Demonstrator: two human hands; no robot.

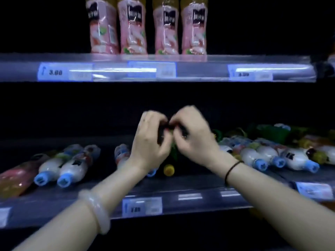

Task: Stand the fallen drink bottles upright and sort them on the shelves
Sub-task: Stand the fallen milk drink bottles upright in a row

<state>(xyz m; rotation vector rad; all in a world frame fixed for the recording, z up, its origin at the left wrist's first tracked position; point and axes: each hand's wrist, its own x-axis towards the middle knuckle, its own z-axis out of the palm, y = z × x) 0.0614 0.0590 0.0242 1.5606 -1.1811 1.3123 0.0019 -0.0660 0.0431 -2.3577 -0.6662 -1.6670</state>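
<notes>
**dark bottle held by both grips, crowded on either side**

the left grip (150, 140) and the right grip (192, 134) are met at the middle of the lower shelf (199, 196). both are curled narrow round a dark bottle (174, 153) with a green label. its yellow cap (169, 170) is pointed toward the shelf front, so it is not yet upright. whether its base is lifted off the shelf cannot be told through the blur.

several risks are judged from here:

- the bottle is gripped high on the body with the cap end left free. if it is swung upright quickly, that end could be knocked against the fallen bottle (121, 153) lying just beside the left grip, which would then be rolled.
- the white bottles with blue caps (54, 169) at the left and the heap of fallen bottles (262, 156) at the right are laid with caps toward the edge. a nudge from a wrist or forearm could send one over the front lip.
- the bangle (96, 211) on the left wrist could be caught on the shelf edge as the arm is drawn back.
- sorting could be spoiled if the dark bottle is stood among the white ones. only the pink bottles (134, 28) on the upper shelf (199, 69) are seen standing.
</notes>
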